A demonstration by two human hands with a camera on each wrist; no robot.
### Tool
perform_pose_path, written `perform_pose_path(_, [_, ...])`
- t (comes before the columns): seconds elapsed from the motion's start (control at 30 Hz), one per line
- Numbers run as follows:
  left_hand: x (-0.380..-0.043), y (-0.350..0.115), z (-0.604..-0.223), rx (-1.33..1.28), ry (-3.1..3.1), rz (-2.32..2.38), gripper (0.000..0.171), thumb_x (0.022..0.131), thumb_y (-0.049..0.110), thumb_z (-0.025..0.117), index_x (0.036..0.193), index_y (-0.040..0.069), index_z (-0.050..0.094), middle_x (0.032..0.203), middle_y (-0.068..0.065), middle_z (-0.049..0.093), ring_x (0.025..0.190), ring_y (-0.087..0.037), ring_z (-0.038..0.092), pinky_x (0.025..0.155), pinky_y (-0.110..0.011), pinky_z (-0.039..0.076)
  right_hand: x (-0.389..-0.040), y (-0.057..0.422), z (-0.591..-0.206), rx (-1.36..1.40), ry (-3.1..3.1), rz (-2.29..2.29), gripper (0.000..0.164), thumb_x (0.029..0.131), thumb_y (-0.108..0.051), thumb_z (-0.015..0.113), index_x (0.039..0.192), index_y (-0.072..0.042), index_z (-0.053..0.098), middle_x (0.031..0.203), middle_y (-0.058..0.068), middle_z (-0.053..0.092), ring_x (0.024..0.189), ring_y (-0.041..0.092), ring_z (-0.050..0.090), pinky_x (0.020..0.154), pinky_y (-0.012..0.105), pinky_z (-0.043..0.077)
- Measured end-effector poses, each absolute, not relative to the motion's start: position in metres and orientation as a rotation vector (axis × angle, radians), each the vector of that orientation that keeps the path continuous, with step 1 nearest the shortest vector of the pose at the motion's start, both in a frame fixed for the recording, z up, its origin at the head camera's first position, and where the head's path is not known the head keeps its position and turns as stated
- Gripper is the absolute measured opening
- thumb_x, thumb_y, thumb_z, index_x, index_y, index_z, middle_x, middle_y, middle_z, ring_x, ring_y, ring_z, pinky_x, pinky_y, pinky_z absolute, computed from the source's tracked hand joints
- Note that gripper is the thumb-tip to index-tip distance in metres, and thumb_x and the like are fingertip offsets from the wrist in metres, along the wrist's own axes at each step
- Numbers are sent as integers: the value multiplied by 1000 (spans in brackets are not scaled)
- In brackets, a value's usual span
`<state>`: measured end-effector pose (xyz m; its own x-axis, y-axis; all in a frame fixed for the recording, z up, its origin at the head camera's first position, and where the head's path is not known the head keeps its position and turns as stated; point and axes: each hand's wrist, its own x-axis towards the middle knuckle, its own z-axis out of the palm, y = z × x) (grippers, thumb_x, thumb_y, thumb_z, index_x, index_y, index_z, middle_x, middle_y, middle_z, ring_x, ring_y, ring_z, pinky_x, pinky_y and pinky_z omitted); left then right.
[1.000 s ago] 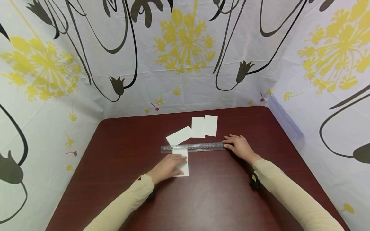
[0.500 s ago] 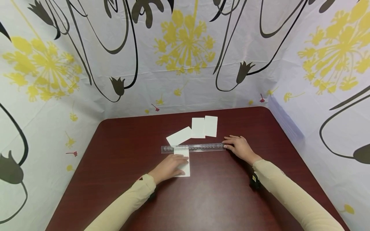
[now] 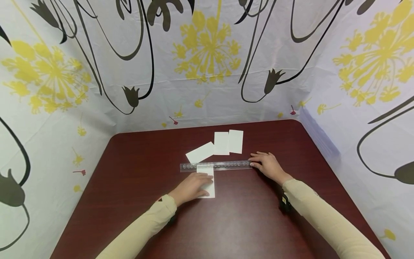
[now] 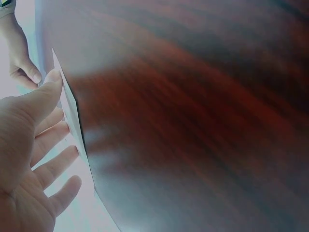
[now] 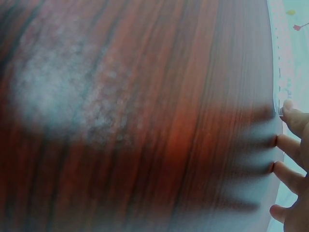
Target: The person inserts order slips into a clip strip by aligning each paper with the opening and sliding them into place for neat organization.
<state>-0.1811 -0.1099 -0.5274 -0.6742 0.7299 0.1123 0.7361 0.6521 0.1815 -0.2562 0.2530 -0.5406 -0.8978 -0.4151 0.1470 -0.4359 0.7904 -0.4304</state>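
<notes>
A clear plastic ruler [image 3: 231, 165] with a row of round shapes along it lies crosswise on the table. Just below its left half is a small white card [image 3: 210, 187], whose top end meets the ruler. My left hand [image 3: 190, 187] rests on this card with fingers spread and fairly straight, partly covering it; the left wrist view shows the thumb at the card's [image 4: 72, 113] edge. At the ruler's right end, my right hand [image 3: 270, 167] holds it between thumb and forefinger. The other fingers touch the tabletop in the right wrist view.
Behind the ruler lie three more white cards: one slanted [image 3: 199, 152], one upright [image 3: 221, 143], and another [image 3: 235, 141] beside that. The dark red wooden table [image 3: 136, 165] is enclosed by a flower-patterned white cloth [image 3: 181, 97] on the back and both sides.
My left hand has slid the white card a little to the right along the ruler. The ruler, right hand and other cards stay where they were.
</notes>
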Motion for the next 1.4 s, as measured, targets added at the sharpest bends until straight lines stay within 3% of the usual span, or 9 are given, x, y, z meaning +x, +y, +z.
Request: perform_pose_path(1.4, [-184,-96,-529,-1260,-2833,-273,49,88,41,71,129,15,65,140,0,62,132,-19,57,111,-39,44,-255,252,-542,701,-2878,712,32,93,-21,67,124,-11,70,139,16,61,137,43,47,111,73,24])
